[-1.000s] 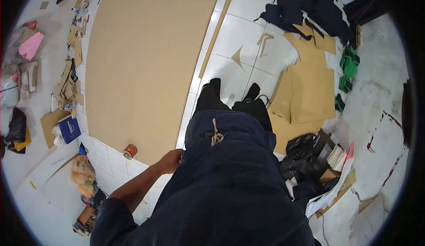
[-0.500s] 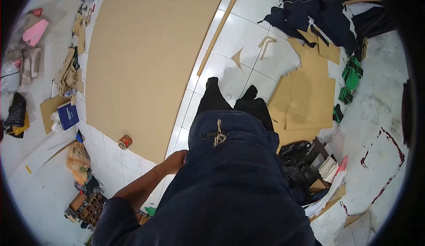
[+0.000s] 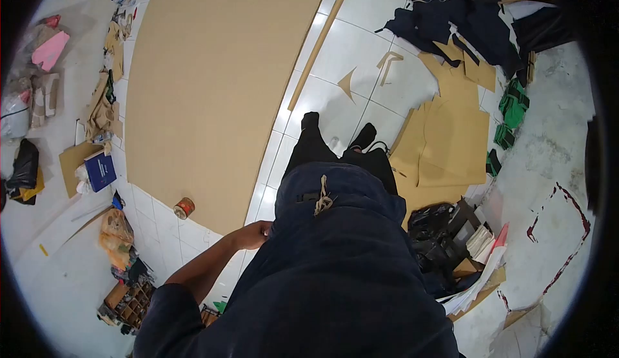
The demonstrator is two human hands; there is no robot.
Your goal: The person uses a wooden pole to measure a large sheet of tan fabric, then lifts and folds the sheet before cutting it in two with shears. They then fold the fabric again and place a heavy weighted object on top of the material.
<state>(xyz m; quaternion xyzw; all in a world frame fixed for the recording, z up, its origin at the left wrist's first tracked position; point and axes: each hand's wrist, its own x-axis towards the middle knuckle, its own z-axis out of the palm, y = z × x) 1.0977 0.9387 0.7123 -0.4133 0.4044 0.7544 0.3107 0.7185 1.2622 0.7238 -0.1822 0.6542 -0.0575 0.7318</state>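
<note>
My left hand (image 3: 253,235) is at the left side of my dark blue shirt (image 3: 335,242), near waist height, its fingertips hidden against the cloth. Whether it holds anything does not show. My right hand is out of sight. Beyond my left hand lies a large brown board (image 3: 213,87) on the white tiled floor, with a small reddish can (image 3: 184,208) near its lower left edge. A long wooden strip (image 3: 322,39) lies along the board's right side.
Brown paper sheets (image 3: 451,139) and dark cloth (image 3: 445,23) lie at the right. Black bags (image 3: 429,229) and papers (image 3: 478,244) sit nearer me. Along the left are a blue box (image 3: 100,170), plastic bags (image 3: 116,232) and a compartmented box (image 3: 131,303).
My foot on the right shows more, and a dark cord has come into view beside it. My left hand stays at my side, with its forearm slightly shifted.
</note>
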